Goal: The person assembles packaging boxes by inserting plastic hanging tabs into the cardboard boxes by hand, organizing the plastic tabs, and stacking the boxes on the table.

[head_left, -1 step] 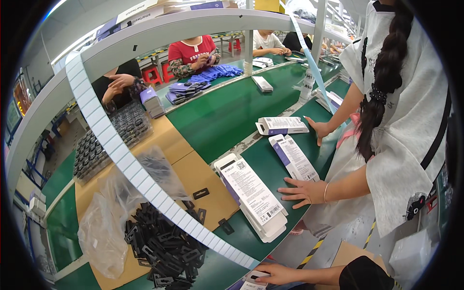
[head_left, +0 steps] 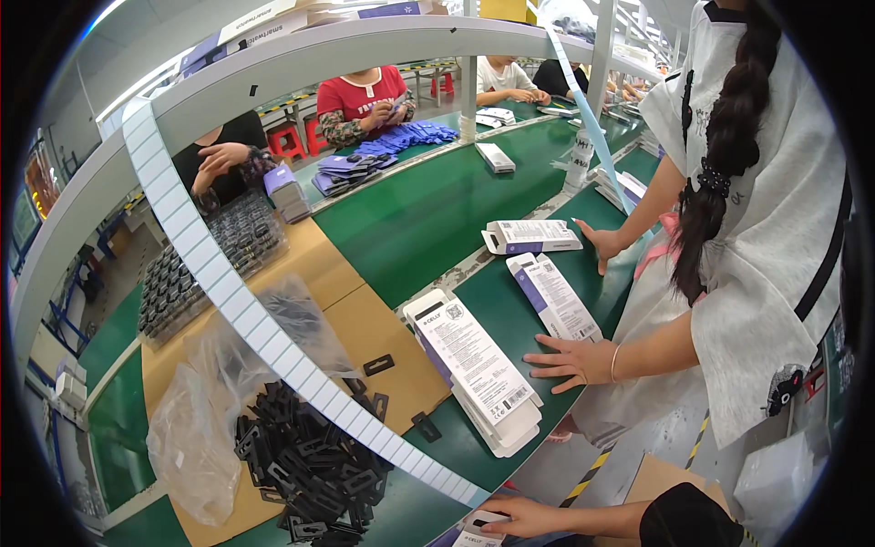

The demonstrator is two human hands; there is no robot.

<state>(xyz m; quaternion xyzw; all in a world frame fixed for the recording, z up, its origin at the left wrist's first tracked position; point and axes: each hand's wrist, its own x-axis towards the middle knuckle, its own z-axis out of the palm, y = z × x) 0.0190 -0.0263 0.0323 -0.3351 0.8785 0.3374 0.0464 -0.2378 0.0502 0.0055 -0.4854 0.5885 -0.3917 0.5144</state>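
Observation:
At the lower edge, my right hand (head_left: 521,516) reaches in from the right out of a black sleeve. Its fingers rest closed on a white and purple carton (head_left: 476,536), mostly cut off by the picture's edge. Right by the fingertips ends a long strip of pale labels (head_left: 264,330), hanging in a curve from the rail. My left hand is out of view. Beyond the strip, a flat stack of cartons (head_left: 476,374) lies on the green bench. To the left, a heap of black plastic hanger tabs (head_left: 314,460) covers part of a cardboard sheet (head_left: 365,314).
A co-worker in grey stands at the right, both hands (head_left: 576,363) on the bench beside two cartons (head_left: 556,296). A clear plastic bag (head_left: 196,447) and a tray of black parts (head_left: 214,260) lie left. Overhead runs a white rail (head_left: 319,56). Seated people work across the green belt (head_left: 410,219).
The hands of the seated person at the far left have shifted slightly. My right hand, the cartons and the label strip look the same.

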